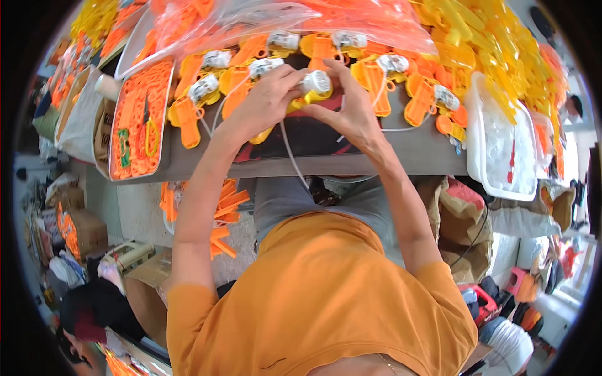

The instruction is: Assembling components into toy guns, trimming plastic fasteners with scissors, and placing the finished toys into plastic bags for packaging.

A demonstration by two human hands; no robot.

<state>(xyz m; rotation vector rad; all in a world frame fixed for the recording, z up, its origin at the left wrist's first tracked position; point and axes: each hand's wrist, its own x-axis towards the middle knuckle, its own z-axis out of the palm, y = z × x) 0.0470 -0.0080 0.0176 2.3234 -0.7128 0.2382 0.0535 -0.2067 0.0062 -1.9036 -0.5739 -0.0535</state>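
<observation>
Above the table's near part, my left hand [266, 100] is closed on a yellow plastic part with a round white unit [316, 82] in it. My right hand [352, 116] curves around the same part from the other side, its thumb below and index finger above. A pale cord [288, 150] hangs from the part past the table edge. Just beyond my hands lie several orange-and-yellow plastic assemblies [370, 78], each bearing a similar white unit with a cord. My left fingers hide some of the held part.
At the left is a tray [111, 150] of small orange pieces, with yellow-handled scissors [151, 135] on top. A white bin [475, 141] of translucent pieces stands right. Clear plastic bags [282, 19] over orange parts and a yellow heap [501, 50] fill the back. Paper sacks [461, 219] stand below.
</observation>
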